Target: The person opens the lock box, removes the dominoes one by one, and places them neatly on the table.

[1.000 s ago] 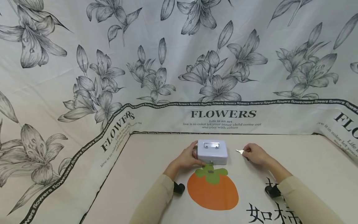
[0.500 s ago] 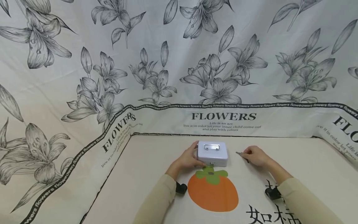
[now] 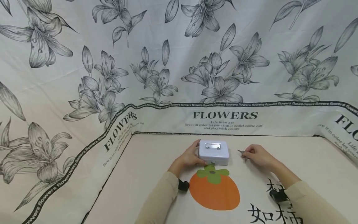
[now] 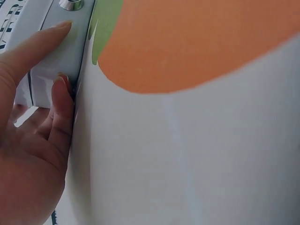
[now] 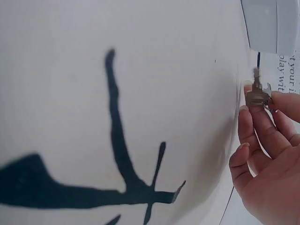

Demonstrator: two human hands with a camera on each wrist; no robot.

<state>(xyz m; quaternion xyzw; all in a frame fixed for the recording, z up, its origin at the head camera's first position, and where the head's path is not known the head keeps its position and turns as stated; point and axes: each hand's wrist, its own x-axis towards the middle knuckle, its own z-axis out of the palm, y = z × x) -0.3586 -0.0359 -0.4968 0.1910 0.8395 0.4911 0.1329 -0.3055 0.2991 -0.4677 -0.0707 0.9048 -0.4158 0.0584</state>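
Note:
A small white cash box with a metal carrying handle on its lid stands closed on the table. My left hand holds its left side, the thumb lying on the front face near the round lock and the other fingers around the side. To the right of the box, my right hand pinches a small metal key between thumb and fingertips. The key's tip points toward the box, apart from it. A second small metal piece shows beside the key, partly hidden by the fingers.
The pale tablecloth carries a printed orange persimmon in front of the box and black characters at the right. Behind the table hangs a flower-printed curtain. Black straps sit at both wrists.
The key has turned in my right fingers, from its flat side showing to a narrower side. The left hand keeps its place on the box. The head view has shifted slightly.

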